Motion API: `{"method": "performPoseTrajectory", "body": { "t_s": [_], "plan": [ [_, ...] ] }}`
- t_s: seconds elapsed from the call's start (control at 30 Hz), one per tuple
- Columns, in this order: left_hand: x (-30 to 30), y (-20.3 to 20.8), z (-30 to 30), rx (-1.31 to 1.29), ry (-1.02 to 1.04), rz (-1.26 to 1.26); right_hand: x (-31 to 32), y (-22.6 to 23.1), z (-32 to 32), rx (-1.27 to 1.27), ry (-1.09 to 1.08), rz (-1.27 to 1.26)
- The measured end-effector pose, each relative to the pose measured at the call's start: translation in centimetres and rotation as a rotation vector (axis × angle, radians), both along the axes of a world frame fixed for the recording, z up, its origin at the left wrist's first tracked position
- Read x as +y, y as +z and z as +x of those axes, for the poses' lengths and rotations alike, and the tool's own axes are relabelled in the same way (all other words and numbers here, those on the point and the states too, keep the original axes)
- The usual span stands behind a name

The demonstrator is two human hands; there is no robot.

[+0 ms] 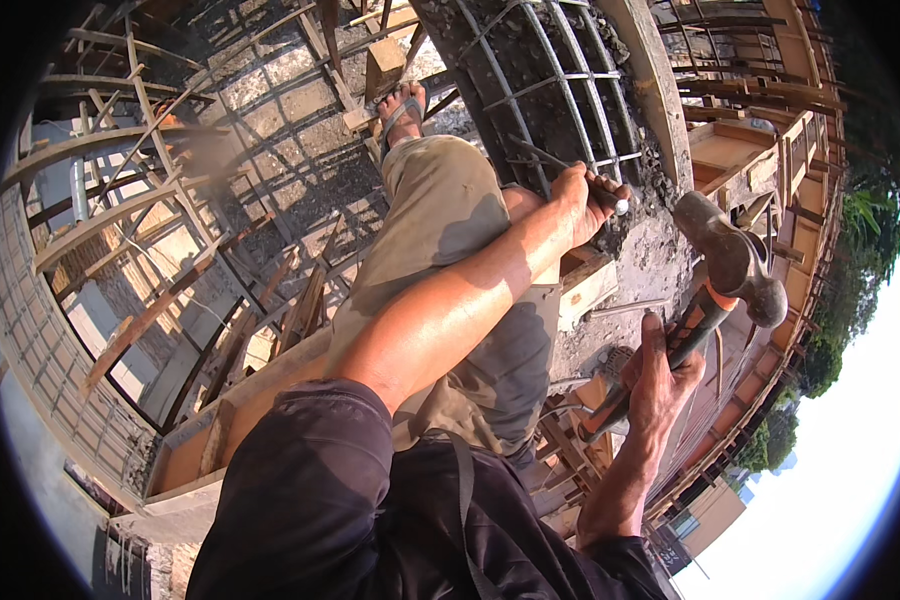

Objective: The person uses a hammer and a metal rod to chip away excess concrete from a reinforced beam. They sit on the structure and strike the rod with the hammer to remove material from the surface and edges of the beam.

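My left hand (588, 200) is wrapped round a dark metal chisel (542, 155). The chisel slants over the steel reinforcing bars (555, 75), with its thin end away from me and its pale, shiny butt (621, 207) poking out of my fist. Whether its tip touches concrete I cannot tell. To the right, my right hand (660, 378) grips a ball-peen hammer (732, 258) by its black and orange handle (698, 325). The hammer's worn metal head is up and apart from the chisel. Rough broken concrete (645, 250) lies between the two hands.
A wooden form board (653, 85) runs along the bars. My sandalled foot (403, 112) rests near a timber block (384, 66). On the left, timber framing (135, 215) stands over a lower level. Curved formwork (805, 120) and trees (850, 250) lie to the right.
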State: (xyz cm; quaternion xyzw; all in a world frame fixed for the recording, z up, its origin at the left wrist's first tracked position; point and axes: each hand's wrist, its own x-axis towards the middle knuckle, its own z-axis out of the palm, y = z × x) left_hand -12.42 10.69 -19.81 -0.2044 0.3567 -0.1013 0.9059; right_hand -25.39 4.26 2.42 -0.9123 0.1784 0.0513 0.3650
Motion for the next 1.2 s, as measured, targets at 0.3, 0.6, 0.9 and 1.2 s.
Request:
{"method": "performPoseTrajectory", "body": {
  "t_s": [0.3, 0.6, 0.9, 1.2],
  "plan": [
    [0.0, -0.5, 0.5, -0.03, -0.003, -0.046, -1.7, -4.7, 0.9, 0.128, 0.129, -0.156],
    [1.2, 1.2, 0.0, -0.082, -0.032, 0.036, 1.6, 4.3, 1.8, -0.359, 0.184, 0.396],
    [0.5, -0.7, 0.8, -0.055, -0.1, 0.15, -1.6, -3.9, 1.1, 0.269, 0.1, -0.287],
    [0.7, 1.7, 0.3, -0.054, -0.168, 0.234, 0.3, -1.4, 1.0, -0.412, 0.145, 0.174]
  ]
}}
